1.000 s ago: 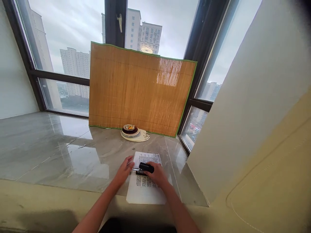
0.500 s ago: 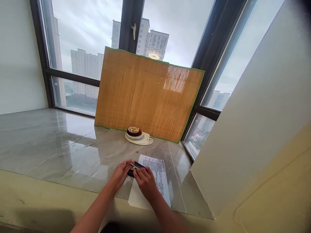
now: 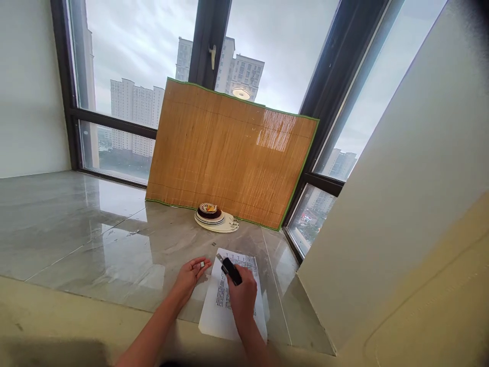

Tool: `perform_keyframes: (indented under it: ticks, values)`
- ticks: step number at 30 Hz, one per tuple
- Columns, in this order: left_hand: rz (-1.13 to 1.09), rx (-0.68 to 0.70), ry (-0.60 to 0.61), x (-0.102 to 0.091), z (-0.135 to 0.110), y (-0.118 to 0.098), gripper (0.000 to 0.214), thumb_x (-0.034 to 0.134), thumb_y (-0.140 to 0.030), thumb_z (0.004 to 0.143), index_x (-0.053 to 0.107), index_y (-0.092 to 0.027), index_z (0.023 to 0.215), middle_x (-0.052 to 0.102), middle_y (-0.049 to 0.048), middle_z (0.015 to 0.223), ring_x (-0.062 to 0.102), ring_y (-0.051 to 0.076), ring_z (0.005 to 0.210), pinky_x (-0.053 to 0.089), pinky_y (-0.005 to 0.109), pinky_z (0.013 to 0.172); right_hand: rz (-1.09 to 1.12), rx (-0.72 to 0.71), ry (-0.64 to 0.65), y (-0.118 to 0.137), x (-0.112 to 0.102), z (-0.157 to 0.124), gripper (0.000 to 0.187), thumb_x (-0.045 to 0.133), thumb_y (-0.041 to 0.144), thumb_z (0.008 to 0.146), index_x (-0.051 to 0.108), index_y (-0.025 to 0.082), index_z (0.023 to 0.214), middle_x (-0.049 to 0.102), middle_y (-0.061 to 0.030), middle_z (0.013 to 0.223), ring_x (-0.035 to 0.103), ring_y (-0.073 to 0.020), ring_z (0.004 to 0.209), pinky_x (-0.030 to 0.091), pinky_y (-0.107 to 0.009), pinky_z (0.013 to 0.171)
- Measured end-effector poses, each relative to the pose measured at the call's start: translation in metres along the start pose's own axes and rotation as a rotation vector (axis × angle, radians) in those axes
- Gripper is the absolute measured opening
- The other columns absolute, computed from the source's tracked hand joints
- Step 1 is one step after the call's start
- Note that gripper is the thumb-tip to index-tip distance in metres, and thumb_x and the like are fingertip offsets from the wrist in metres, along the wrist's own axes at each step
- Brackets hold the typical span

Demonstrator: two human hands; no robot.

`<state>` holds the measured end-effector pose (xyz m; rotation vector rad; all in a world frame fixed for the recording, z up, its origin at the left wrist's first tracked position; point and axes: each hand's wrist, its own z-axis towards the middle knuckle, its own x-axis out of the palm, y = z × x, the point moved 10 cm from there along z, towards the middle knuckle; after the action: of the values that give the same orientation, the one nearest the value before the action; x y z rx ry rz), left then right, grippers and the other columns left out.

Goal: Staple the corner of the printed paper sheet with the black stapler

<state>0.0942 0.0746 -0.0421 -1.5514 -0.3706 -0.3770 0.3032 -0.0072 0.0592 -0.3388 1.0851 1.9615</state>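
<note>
My right hand (image 3: 243,295) is wrapped round a black stapler (image 3: 232,271), raised over the printed sheets and tilted up to the left. A metal part of it sticks out at the far end. Between the fingertips of my left hand (image 3: 188,279) is a small silvery piece (image 3: 202,264), perhaps a strip of staples; it is too small to be sure. This hand is left of the sheets, palm partly up. The white printed sheets (image 3: 214,318) lie on the sill under my right hand, which hides part of the text.
A stack of plates (image 3: 210,220) on an oval white dish (image 3: 231,224) stands farther back. Behind it a bamboo mat (image 3: 229,153) leans against the window. Tiny grey bits (image 3: 214,243) lie on the grey stone sill (image 3: 126,255). A slanting wall (image 3: 374,229) bounds the right side.
My hands were together at the stapler, and are now apart. My right hand has lifted and turned the stapler; my left hand has come away with the small silvery piece.
</note>
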Motion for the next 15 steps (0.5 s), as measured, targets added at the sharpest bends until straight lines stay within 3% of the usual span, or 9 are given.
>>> perform_keyframes:
  ticks: [2, 5, 7, 9, 12, 15]
  values:
    - [0.017, -0.005, 0.015, 0.003, -0.001, 0.001, 0.028, 0.077, -0.031, 0.083, 0.07, -0.014, 0.104, 0.079, 0.0149, 0.109, 0.075, 0.026, 0.108, 0.05, 0.045, 0.113, 0.101, 0.174, 0.038, -0.026, 0.005, -0.011, 0.022, 0.072, 0.025, 0.084, 0.078, 0.02, 0.106, 0.077, -0.0119, 0.101, 0.071, -0.0302, 0.091, 0.055, -0.04, 0.085]
    - [0.08, 0.017, 0.092, 0.014, -0.008, -0.005, 0.05, 0.086, -0.044, 0.076, 0.069, -0.014, 0.113, 0.079, 0.0146, 0.111, 0.075, 0.027, 0.104, 0.057, 0.042, 0.102, 0.151, 0.229, 0.093, -0.035, 0.006, -0.02, 0.028, 0.077, 0.029, 0.081, 0.077, 0.02, 0.108, 0.077, -0.0107, 0.101, 0.071, -0.0318, 0.094, 0.056, -0.041, 0.084]
    - [0.147, 0.018, 0.157, 0.024, -0.015, -0.01, 0.062, 0.089, -0.048, 0.072, 0.067, -0.015, 0.12, 0.079, 0.0142, 0.111, 0.076, 0.025, 0.099, 0.06, 0.037, 0.09, 0.113, 0.133, 0.03, -0.018, -0.006, -0.017, 0.036, 0.078, 0.027, 0.081, 0.075, 0.02, 0.116, 0.074, -0.0125, 0.114, 0.066, -0.0342, 0.109, 0.054, -0.044, 0.092]
    - [0.193, -0.004, 0.226, 0.034, -0.022, -0.012, 0.065, 0.09, -0.046, 0.069, 0.067, -0.015, 0.121, 0.08, 0.0133, 0.105, 0.076, 0.024, 0.089, 0.06, 0.033, 0.08, 0.101, -0.045, -0.006, 0.015, -0.015, -0.012, 0.037, 0.076, 0.019, 0.084, 0.074, 0.024, 0.121, 0.07, -0.0116, 0.124, 0.06, -0.0323, 0.119, 0.05, -0.046, 0.1]
    - [0.188, -0.017, 0.365, 0.051, -0.03, -0.015, 0.057, 0.091, -0.041, 0.068, 0.072, -0.013, 0.114, 0.08, 0.0106, 0.094, 0.075, 0.022, 0.081, 0.057, 0.03, 0.075, 0.172, -0.322, 0.157, 0.069, 0.002, -0.008, 0.038, 0.068, 0.009, 0.089, 0.074, 0.031, 0.119, 0.071, -0.0043, 0.121, 0.06, -0.0248, 0.113, 0.049, -0.039, 0.1]
    - [0.17, 0.007, 0.412, 0.055, -0.032, -0.016, 0.043, 0.092, -0.034, 0.064, 0.078, -0.012, 0.098, 0.079, 0.0076, 0.086, 0.073, 0.02, 0.078, 0.055, 0.027, 0.074, 0.185, -0.467, 0.284, 0.094, 0.02, -0.007, 0.033, 0.067, 0.008, 0.092, 0.077, 0.032, 0.112, 0.075, 0.0006, 0.109, 0.06, -0.0213, 0.103, 0.05, -0.034, 0.093]
